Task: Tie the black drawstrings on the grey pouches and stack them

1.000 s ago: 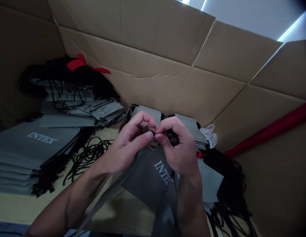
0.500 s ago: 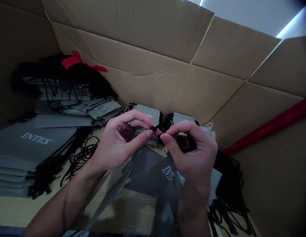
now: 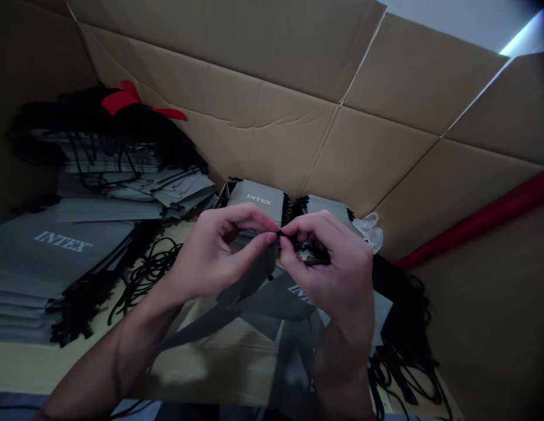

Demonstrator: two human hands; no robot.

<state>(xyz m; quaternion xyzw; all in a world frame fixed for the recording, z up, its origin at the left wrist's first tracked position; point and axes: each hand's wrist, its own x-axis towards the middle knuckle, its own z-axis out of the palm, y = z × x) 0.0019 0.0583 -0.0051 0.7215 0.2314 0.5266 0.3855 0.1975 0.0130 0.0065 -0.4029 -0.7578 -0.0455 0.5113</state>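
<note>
My left hand (image 3: 219,248) and my right hand (image 3: 333,269) meet at the middle of the view. Their fingertips pinch a thin black cord (image 3: 280,234) between them. The cord belongs to a dark grey paper bag printed INTEX (image 3: 272,298), which hangs just under my hands above the table. Both hands are closed in a pinch.
A stack of flat grey INTEX bags (image 3: 56,251) lies at left, with more bags and black cords (image 3: 109,158) behind it, topped by a red ribbon (image 3: 118,99). Loose black cords (image 3: 153,269) lie on the table. Cardboard walls (image 3: 298,99) surround the table; a red bar (image 3: 477,222) runs at right.
My hands have dropped slightly and drawn closer together, still pinching the cord. The bag under them has swung lower. The view has tilted down a little.
</note>
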